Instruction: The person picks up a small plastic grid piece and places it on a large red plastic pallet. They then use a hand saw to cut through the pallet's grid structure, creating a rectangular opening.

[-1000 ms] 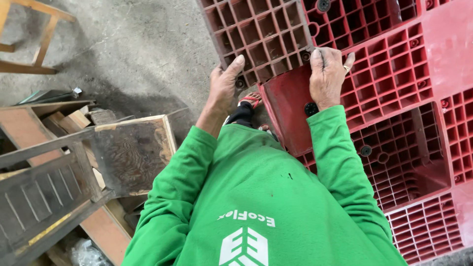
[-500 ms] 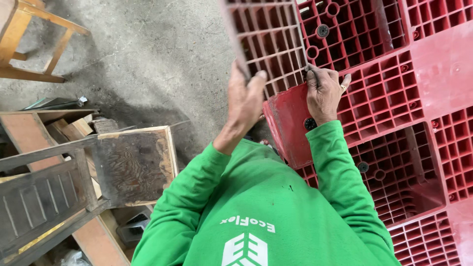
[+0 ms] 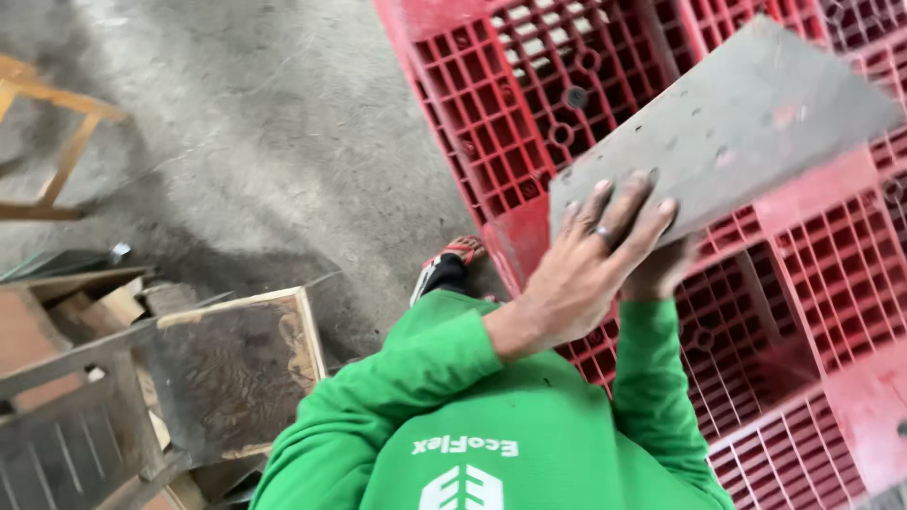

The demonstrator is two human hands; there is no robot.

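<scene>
I hold a flat grey board [image 3: 737, 123] tilted up over the red plastic pallets [image 3: 510, 104]. My left hand [image 3: 595, 255] lies on the board's near corner with its fingers spread against the face. Mostly hidden behind the left hand, my right hand [image 3: 666, 269] grips the same corner from underneath. Both arms are in green sleeves. The board covers part of the pallet grid at the upper right.
My foot in a red and black shoe [image 3: 444, 269] stands on the concrete floor [image 3: 283, 123] at the pallet's edge. An open wooden box [image 3: 236, 368] and metal and wood scraps [image 3: 66, 416] lie at the lower left. A wooden frame [image 3: 57, 151] stands at far left.
Both hands were at the edge of a flat panel lying on the pallets. Now it is raised and tilted toward me, grey face up, and my hands have come together at its corner.
</scene>
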